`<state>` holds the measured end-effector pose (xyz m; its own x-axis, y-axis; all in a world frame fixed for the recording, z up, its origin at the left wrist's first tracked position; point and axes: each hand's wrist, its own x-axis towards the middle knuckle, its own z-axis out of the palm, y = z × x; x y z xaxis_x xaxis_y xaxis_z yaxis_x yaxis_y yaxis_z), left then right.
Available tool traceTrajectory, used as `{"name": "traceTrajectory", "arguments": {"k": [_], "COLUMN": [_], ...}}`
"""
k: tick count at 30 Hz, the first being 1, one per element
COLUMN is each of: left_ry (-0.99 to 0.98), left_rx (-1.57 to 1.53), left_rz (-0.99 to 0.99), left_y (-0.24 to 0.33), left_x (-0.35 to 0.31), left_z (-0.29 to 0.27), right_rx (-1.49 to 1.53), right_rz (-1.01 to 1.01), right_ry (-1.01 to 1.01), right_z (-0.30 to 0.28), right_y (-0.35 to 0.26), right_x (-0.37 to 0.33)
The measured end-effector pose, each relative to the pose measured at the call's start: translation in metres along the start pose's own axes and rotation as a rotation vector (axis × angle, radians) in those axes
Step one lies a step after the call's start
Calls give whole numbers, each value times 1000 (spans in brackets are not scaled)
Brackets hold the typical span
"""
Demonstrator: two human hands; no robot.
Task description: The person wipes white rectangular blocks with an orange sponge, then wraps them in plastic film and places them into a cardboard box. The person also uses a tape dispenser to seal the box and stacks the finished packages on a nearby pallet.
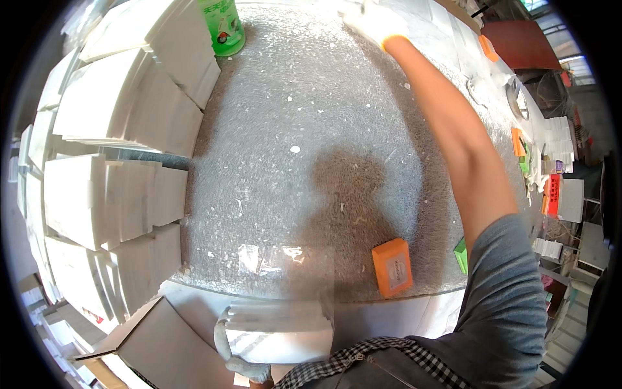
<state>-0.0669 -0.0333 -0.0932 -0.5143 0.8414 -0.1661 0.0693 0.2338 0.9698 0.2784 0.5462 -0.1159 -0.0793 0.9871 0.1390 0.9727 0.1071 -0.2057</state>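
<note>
My left hand, in a grey glove, is wrapped round the left side of a stack of white slabs at the table's near edge. Clear plastic film spreads from this stack over the tabletop. Far across the table reaches my right hand, in a white glove with an orange cuff. Glare and blur hide its fingers and anything in them. An orange block with a pale label lies near the front edge, right of the film.
Tall stacks of white slabs line the left side. A bottle of green liquid stands at the far left. An open cardboard box sits at the lower left. The grey table surface carries white chips. A green block lies beside my right sleeve.
</note>
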Motion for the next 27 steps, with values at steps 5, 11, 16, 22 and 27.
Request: {"name": "traceTrajectory", "arguments": {"k": [5,11,16,22,27], "left_ry": [-82,-37,-135,-153,-66], "left_rx": [-103,-211,-225,-313,-304], "left_rz": [16,-40,-23,7,88], "left_y": [2,0,5,-18,-35], "left_x": [6,3,5,1,3], "left_z": [0,-1,-2,-13,-9], "right_rx": [-173,-153,43,-83,39], "right_rz": [46,97,300,304,268], "right_ry": [-20,-193,-290,-285,-308], "right_z": [-45,-74,-93,-59,-65], "right_y": [-27,-20,-42,-44,-30], "right_x": [-149,-226,-189,-151,-171]}}
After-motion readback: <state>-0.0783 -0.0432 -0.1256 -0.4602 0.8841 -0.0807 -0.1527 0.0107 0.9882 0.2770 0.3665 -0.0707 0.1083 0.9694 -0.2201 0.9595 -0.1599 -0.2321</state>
